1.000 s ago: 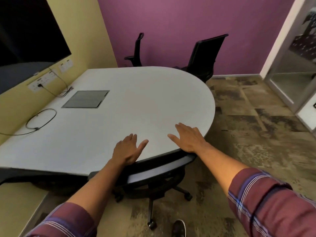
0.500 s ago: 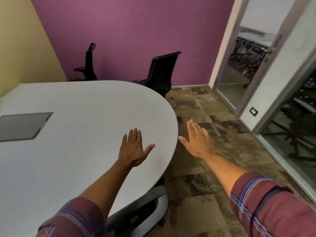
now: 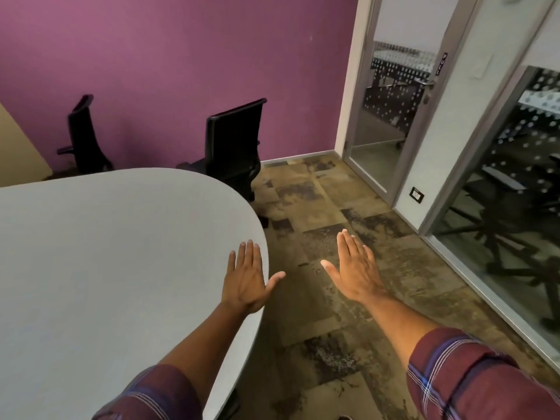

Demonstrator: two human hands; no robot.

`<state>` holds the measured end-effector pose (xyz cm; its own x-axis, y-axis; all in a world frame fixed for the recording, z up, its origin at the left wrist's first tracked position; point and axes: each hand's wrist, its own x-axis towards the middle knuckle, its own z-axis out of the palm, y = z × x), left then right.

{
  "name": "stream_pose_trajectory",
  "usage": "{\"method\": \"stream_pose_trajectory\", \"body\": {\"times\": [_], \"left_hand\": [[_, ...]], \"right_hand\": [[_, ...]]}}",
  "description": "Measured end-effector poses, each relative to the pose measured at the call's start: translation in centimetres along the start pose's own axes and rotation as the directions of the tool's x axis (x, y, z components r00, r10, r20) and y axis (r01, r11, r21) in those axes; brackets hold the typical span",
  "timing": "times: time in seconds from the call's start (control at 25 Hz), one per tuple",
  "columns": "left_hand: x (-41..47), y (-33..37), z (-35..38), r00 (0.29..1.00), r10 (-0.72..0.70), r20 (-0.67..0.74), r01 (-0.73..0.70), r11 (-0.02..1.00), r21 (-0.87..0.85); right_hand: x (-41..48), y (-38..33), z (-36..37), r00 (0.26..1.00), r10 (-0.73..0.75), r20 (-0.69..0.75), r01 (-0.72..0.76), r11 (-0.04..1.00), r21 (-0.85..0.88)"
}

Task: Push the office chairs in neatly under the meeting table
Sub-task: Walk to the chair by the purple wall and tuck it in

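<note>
The rounded grey meeting table (image 3: pixel 106 253) fills the left half of the view. Two black office chairs stand at its far side by the purple wall. The nearer chair (image 3: pixel 235 140) is turned at an angle by the table's curved end. The other chair (image 3: pixel 83 136) stands further left, side-on, apart from the table edge. My left hand (image 3: pixel 247 278) hovers flat over the table's right edge, fingers apart, holding nothing. My right hand (image 3: pixel 354 269) is spread open over the carpet to the right of the table. Only a dark sliver of the chair beside me shows under the table at the bottom edge.
Patterned brown carpet (image 3: pixel 318 207) runs between the table and the right wall. A glass door (image 3: pixel 391 110) with a metal frame and a glass partition (image 3: pixel 509 201) line the right side. A wall socket (image 3: pixel 416 194) sits low between them.
Both hands have lifted off the near chair's backrest and now hover open. The view has swung right, away from the near chair and toward the far chairs and the door.
</note>
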<state>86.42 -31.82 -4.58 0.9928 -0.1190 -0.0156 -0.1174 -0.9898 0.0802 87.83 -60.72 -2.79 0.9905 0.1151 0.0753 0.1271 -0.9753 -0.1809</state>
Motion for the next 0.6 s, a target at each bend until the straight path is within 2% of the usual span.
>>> {"method": "stream_pose_trajectory", "body": {"times": [0.28,0.6], "left_hand": [[12.6,8.4,1.3,1.0,-0.016,0.012,0.015,0.999,0.042],[26.9,12.0,3.1,1.0,-0.008,-0.02,0.009,0.999,0.037]], "right_hand": [[10.9,12.0,-1.5,1.0,-0.012,0.001,0.012,1.0,-0.012],[23.2,17.6,0.6,1.0,-0.003,0.012,0.003,1.0,0.004]]}}
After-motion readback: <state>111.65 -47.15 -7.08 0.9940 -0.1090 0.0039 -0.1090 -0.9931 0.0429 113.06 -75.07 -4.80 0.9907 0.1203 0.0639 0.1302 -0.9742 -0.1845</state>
